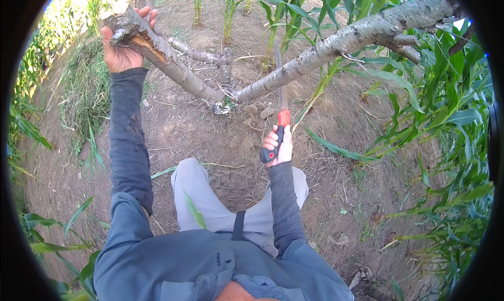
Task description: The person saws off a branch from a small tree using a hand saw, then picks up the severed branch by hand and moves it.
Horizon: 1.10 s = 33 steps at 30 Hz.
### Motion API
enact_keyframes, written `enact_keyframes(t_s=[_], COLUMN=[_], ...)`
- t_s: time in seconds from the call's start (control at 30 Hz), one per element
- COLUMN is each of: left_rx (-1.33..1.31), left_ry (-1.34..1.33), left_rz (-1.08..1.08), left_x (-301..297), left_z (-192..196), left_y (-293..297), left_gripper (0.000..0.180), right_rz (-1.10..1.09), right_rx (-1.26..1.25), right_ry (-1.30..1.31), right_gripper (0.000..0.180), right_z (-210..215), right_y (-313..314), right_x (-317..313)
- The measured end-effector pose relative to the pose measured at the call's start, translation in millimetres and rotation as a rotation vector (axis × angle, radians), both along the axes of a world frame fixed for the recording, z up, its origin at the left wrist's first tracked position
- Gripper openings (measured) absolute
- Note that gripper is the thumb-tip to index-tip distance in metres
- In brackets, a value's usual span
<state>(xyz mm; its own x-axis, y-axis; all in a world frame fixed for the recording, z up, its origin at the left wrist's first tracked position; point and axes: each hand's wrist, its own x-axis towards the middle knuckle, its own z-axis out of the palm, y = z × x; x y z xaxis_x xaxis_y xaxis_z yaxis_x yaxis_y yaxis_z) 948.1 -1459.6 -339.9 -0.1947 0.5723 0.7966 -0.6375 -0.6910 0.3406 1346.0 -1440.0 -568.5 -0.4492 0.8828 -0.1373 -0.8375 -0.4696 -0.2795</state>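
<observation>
My right hand (281,143) is wrapped round the red and black handle of a hand saw (283,97). Its long narrow blade points away from me and crosses the grey-barked right limb (320,51); whether the teeth touch the bark I cannot tell. At the upper left, my left hand (124,51) grips the broken, split end of the left limb (176,72), thumb on one side and fingers on the other. Both limbs meet in a low fork (226,99) in front of me, where pale wood flecks show.
Tall corn plants (451,106) stand along the right, and more corn stalks (229,17) rise ahead. A heap of cut grass (86,85) lies at the left. A shorter branch (197,54) sticks up behind the fork. Dry soil (341,196) with scattered straw surrounds my legs.
</observation>
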Motion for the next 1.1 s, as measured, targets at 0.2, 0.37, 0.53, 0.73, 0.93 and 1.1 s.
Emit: enact_keyframes(t_s=[0.2, 0.37, 0.53, 0.73, 0.93, 1.1], left_rx=[-0.245, -0.180, -0.092, -0.239, -0.261, -0.242], left_ry=[-0.349, -0.393, 0.104, 1.068, 1.192, 1.210], left_rz=[0.594, 0.764, 1.434, 1.278, 1.103, 1.304], left_x=[26.0, 25.6, 23.8, -1.9, -9.2, 18.8], left_z=[4.9, 16.1, 69.7, 110.0, 109.0, 105.0], left_y=[-5.2, -21.1, -62.3, -46.6, -40.6, -53.5], left_gripper=[0.070, 0.051, 0.031, 0.018, 0.017, 0.016], right_rz=[0.017, 0.029, 0.038, 0.048, 0.060, 0.098], right_rx=[-0.095, -0.067, -0.027, -0.018, 0.008, 0.023], right_ry=[-0.114, -0.052, -0.063, -0.014, 0.017, 0.112], right_gripper=[0.043, 0.046, 0.042, 0.041, 0.040, 0.037], right_z=[13.7, 6.7, 0.2, 0.3, -7.0, 1.9], right_y=[2.9, 7.1, 7.6, 6.2, 10.0, 5.3], right_x=[-13.9, -0.3, -1.7, 1.6, 4.6, 2.7])
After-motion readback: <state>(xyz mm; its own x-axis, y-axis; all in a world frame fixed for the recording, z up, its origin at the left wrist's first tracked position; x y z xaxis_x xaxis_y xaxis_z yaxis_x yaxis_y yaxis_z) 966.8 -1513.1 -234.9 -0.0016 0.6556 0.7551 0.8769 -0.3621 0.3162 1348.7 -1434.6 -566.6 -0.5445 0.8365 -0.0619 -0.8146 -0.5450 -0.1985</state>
